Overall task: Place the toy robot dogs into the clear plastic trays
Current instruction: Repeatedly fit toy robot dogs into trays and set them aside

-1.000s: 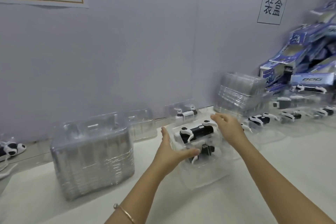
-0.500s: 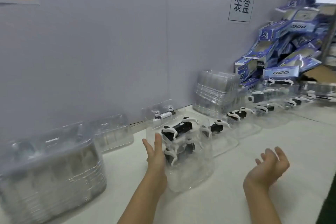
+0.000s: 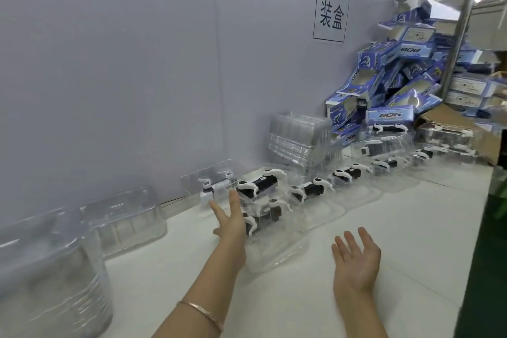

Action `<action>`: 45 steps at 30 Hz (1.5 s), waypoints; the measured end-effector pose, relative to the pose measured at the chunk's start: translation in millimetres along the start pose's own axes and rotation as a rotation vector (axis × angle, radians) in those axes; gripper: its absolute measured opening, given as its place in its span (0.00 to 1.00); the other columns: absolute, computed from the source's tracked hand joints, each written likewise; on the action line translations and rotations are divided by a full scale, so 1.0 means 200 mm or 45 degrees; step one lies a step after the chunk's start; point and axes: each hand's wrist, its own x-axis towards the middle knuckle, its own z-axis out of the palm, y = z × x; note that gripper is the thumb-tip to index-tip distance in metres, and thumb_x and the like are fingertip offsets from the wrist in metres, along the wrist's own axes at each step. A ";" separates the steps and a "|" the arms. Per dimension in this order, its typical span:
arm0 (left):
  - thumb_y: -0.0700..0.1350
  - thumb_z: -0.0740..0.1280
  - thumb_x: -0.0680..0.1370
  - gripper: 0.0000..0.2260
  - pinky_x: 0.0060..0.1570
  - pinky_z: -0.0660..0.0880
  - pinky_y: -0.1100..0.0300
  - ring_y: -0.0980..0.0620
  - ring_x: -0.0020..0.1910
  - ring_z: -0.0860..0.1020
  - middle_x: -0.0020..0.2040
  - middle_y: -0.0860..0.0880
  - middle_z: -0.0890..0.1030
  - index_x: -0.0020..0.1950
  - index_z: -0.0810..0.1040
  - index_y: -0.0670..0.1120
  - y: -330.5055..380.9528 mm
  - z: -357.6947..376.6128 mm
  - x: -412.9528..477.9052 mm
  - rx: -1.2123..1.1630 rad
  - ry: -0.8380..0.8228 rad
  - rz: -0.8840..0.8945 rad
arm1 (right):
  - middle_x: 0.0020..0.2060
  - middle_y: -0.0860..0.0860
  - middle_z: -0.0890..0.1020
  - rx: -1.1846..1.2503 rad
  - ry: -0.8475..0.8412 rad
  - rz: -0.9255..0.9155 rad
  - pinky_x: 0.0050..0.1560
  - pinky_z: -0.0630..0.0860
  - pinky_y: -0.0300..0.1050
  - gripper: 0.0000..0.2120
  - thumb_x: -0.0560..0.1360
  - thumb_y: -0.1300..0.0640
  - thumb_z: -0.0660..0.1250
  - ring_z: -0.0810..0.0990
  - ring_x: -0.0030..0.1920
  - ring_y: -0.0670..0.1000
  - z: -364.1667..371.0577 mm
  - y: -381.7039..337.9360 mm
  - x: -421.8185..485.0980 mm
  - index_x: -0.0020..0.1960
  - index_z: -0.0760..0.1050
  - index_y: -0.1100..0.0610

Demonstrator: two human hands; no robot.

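A clear plastic tray (image 3: 277, 252) stands on the white table at centre, holding a black-and-white toy robot dog (image 3: 258, 186). My left hand (image 3: 231, 219) is at the tray's left side with straight fingers, touching or nearly touching its wall. My right hand (image 3: 356, 261) hovers over the table to the tray's right, palm up, fingers spread, holding nothing. Behind and to the right runs a row of other filled trays, each with a dog: one (image 3: 312, 189) close by, another (image 3: 348, 173) further along.
Stacks of empty clear trays stand at the left front (image 3: 49, 282), left middle (image 3: 126, 219) and back centre (image 3: 299, 137). A heap of blue DOG boxes (image 3: 395, 85) fills the back right. The table's right edge (image 3: 477, 241) drops to a dark green floor.
My right hand let go of the tray and drew back to the right, palm up. My left hand stays at the tray's left side. The view swung right along the row.
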 end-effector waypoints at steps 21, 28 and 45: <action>0.56 0.71 0.68 0.13 0.51 0.69 0.68 0.60 0.46 0.76 0.47 0.62 0.78 0.51 0.77 0.60 0.10 -1.35 -0.84 0.742 0.821 1.454 | 0.52 0.43 0.75 -0.752 -1.075 -1.319 0.52 0.73 0.49 0.13 0.71 0.54 0.64 0.73 0.56 0.43 0.32 0.24 -0.77 0.54 0.74 0.56; 0.59 0.82 0.49 0.66 0.70 0.54 0.58 0.63 0.73 0.52 0.76 0.57 0.53 0.78 0.47 0.57 0.03 -1.73 -0.64 0.549 0.813 0.769 | 0.63 0.51 0.77 -1.304 -1.981 -1.397 0.65 0.69 0.48 0.26 0.72 0.44 0.72 0.74 0.64 0.52 0.82 0.52 -1.37 0.67 0.75 0.53; 0.60 0.81 0.59 0.48 0.64 0.74 0.47 0.48 0.65 0.76 0.66 0.48 0.78 0.75 0.65 0.51 -0.09 -1.77 -0.48 0.149 0.642 0.718 | 0.21 0.44 0.72 -1.421 -2.094 -1.832 0.26 0.48 0.31 0.26 0.56 0.32 0.75 0.63 0.22 0.45 1.07 0.77 -1.44 0.29 0.72 0.54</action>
